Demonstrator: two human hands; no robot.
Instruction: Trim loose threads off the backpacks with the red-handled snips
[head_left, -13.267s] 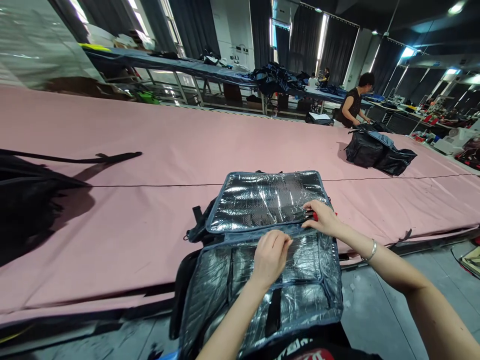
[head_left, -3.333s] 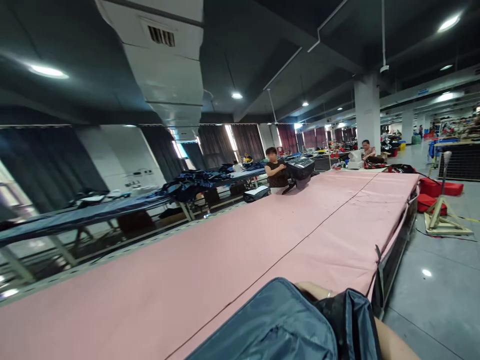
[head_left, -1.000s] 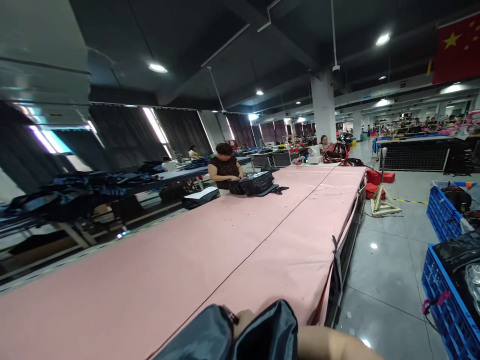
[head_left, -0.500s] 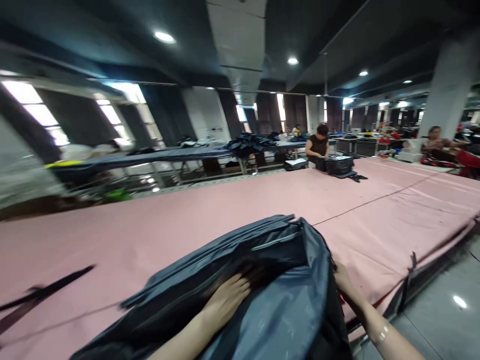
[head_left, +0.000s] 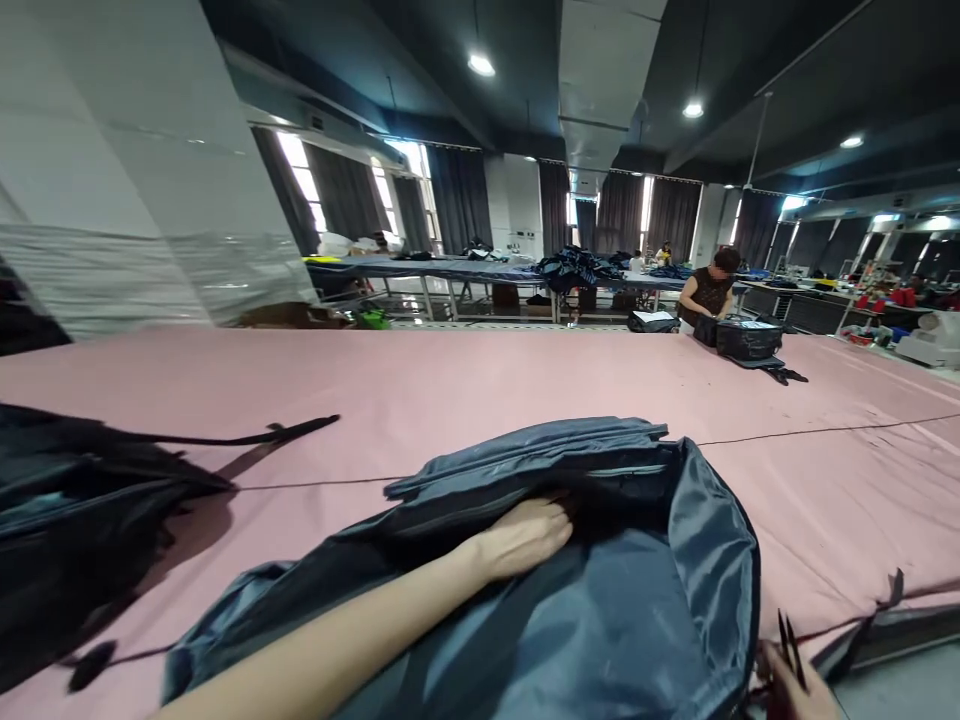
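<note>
A dark bag (head_left: pixel 600 610) with shiny blue-grey lining lies wide open on the pink-covered table (head_left: pixel 480 385) in front of me. My left hand (head_left: pixel 529 535) reaches into it, against the inner side below the far rim; its fingertips are lost in the shadow there. Low at the right, beside the bag's right edge, my right hand (head_left: pixel 802 695) is closed around thread snips (head_left: pixel 789 645), whose two dark, pointed blades stick up slightly apart. The frame's bottom edge cuts off part of that hand.
Another black bag (head_left: pixel 67 530) lies at the left, its strap (head_left: pixel 292 433) stretched over the table. Across the table a person (head_left: pixel 709 293) handles a black bag (head_left: pixel 750 340). A white pillar (head_left: pixel 150 160) stands at the left; dark fabric (head_left: pixel 577 268) is piled on a table behind.
My view has swung left, bringing the black bag and the pillar into sight. My left hand stays inside the open bag. The right hand is lower beside it, with the snips now visible.
</note>
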